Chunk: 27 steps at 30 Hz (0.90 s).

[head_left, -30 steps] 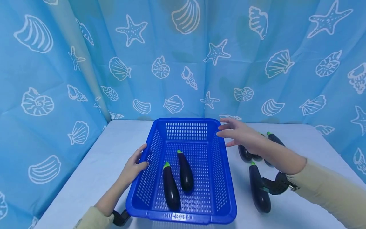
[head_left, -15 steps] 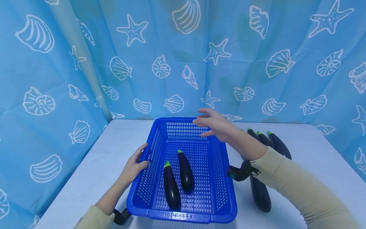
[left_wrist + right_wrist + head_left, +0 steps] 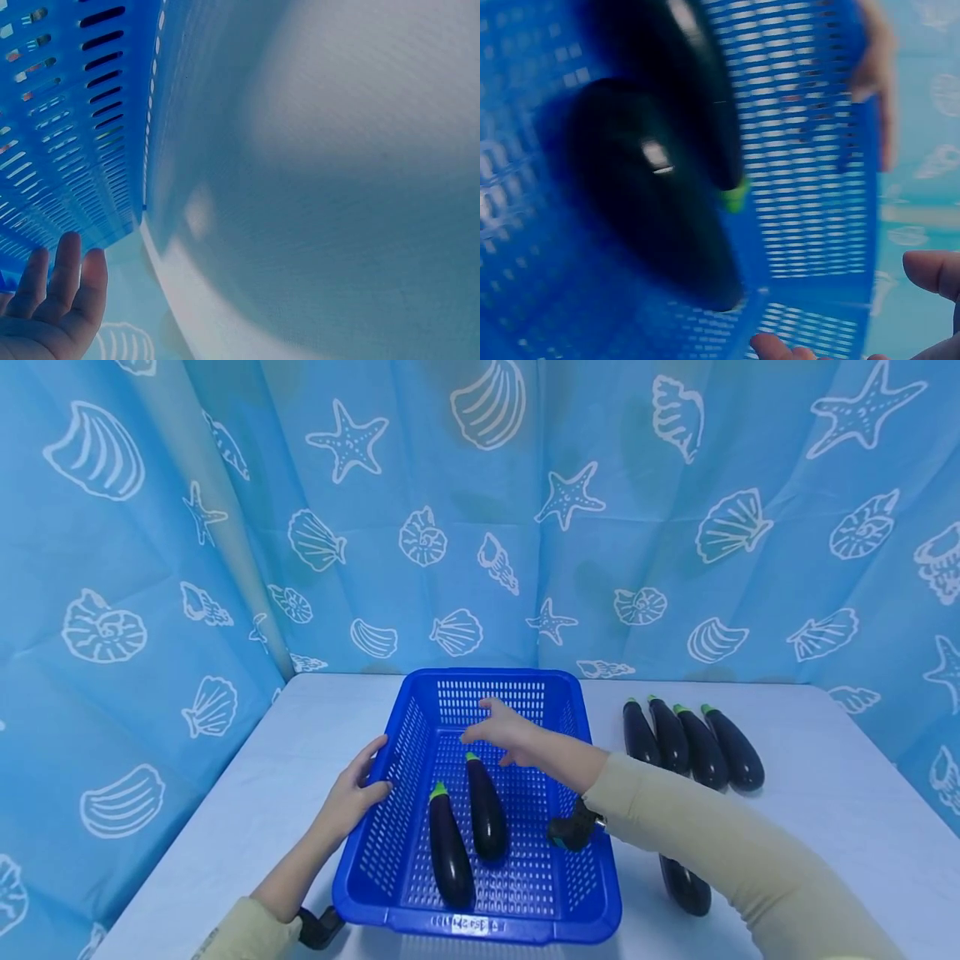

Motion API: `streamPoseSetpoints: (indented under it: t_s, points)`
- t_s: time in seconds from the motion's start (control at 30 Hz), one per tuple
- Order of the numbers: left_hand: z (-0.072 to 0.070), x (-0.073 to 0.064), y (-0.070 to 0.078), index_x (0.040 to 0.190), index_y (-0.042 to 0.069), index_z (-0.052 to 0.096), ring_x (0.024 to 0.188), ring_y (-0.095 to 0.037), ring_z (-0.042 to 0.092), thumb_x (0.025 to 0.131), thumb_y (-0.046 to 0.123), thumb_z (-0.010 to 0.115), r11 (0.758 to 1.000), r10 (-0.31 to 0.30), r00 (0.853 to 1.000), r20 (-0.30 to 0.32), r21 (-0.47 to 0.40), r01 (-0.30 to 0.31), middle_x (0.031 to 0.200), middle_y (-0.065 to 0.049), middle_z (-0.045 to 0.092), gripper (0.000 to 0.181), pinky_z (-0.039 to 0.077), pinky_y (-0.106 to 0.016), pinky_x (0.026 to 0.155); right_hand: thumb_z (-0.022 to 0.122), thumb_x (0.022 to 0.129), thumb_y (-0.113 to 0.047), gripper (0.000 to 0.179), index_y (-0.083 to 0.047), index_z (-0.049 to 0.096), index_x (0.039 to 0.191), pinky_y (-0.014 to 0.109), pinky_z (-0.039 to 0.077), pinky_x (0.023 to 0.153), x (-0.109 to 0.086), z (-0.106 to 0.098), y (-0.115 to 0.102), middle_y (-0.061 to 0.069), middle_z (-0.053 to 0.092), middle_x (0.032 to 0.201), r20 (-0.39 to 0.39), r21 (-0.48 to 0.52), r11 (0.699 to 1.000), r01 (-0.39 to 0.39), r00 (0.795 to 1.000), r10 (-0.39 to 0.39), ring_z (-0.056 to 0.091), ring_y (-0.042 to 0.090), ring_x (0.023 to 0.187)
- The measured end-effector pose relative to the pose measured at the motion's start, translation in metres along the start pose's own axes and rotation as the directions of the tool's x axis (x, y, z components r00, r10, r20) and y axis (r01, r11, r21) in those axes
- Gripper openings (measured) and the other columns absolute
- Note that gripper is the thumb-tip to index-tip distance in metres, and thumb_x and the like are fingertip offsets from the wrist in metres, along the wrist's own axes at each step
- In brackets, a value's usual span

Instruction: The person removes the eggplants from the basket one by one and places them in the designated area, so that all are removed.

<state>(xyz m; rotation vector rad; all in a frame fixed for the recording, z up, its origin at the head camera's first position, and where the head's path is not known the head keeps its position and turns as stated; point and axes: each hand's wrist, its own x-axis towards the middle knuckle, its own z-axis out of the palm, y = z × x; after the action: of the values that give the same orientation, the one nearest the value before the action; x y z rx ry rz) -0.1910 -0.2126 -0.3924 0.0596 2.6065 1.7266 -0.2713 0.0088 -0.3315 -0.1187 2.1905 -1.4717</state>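
Observation:
A blue plastic basket [image 3: 480,928] with slotted walls stands on the white table. Two eggplants with green stem ends lie inside, a left one [image 3: 450,852] and a right one [image 3: 487,810]. My left hand [image 3: 352,793] holds the basket's left rim, thumb over the edge and fingers along the outside wall, as the left wrist view shows. Over the basket's far half, my right hand [image 3: 506,731] reaches in with fingers spread and holds nothing. Its fingertips are near the right eggplant's stem end. Up close in the right wrist view, that eggplant [image 3: 645,195] looks blurred.
Right of the basket, several eggplants [image 3: 705,747] lie side by side at the back. Nearer the front, another eggplant [image 3: 686,885] is partly covered by my right sleeve [image 3: 697,827]. A blue curtain [image 3: 480,527] with shell prints hangs behind the white table [image 3: 825,827].
My right hand has moved left and down from the basket's right rim to inside it, uncovering the row of eggplants. My left hand has stayed on the left rim.

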Motion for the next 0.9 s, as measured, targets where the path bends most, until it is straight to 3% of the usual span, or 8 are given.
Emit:
streamPoseSetpoints:
  t_s: [0.27, 0.47, 0.73, 0.9]
  points:
    - [0.000, 0.000, 0.000, 0.145, 0.018, 0.021, 0.115, -0.047, 0.047, 0.082, 0.011, 0.049, 1.000, -0.006, 1.000, -0.006, 0.009, 0.006, 0.140, -0.024, 0.034, 0.069, 0.050, -0.053, 0.080, 0.064, 0.081, -0.013, 0.077, -0.011, 0.020, 0.144, 0.062, 0.038, 0.092, 0.006, 0.022, 0.018, 0.021, 0.033, 0.140, -0.008, -0.137, 0.989, -0.057, 0.998, 0.056, 0.036, 0.041, 0.126]
    - [0.000, 0.000, 0.001, 0.145, 0.017, 0.022, 0.115, -0.047, 0.047, 0.082, 0.011, 0.049, 1.000, -0.003, 1.000, -0.011, 0.015, 0.003, 0.141, -0.024, 0.033, 0.069, 0.050, -0.053, 0.081, 0.066, 0.078, -0.009, 0.078, -0.010, 0.023, 0.143, 0.062, 0.041, 0.090, 0.008, 0.030, 0.030, 0.022, 0.034, 0.140, -0.020, -0.172, 0.979, -0.111, 0.994, 0.109, 0.037, 0.041, 0.125]
    - [0.001, 0.000, 0.001, 0.145, 0.018, 0.022, 0.114, -0.047, 0.047, 0.082, 0.012, 0.049, 1.000, -0.005, 1.000, -0.012, 0.014, 0.005, 0.140, -0.024, 0.034, 0.069, 0.050, -0.053, 0.080, 0.068, 0.073, -0.002, 0.081, -0.005, 0.024, 0.141, 0.061, 0.047, 0.080, 0.004, 0.033, 0.035, 0.026, 0.042, 0.128, 0.055, -0.253, 0.946, -0.202, 0.973, 0.223, 0.043, 0.046, 0.117]
    - [0.001, 0.000, 0.001, 0.145, 0.018, 0.022, 0.115, -0.046, 0.047, 0.082, 0.012, 0.049, 1.000, -0.007, 1.000, -0.011, 0.009, 0.007, 0.140, -0.024, 0.034, 0.069, 0.050, -0.053, 0.081, 0.068, 0.071, 0.001, 0.081, -0.006, 0.026, 0.140, 0.059, 0.050, 0.074, 0.002, 0.034, 0.038, 0.026, 0.046, 0.123, 0.068, -0.257, 0.945, -0.204, 0.971, 0.228, 0.048, 0.045, 0.112]
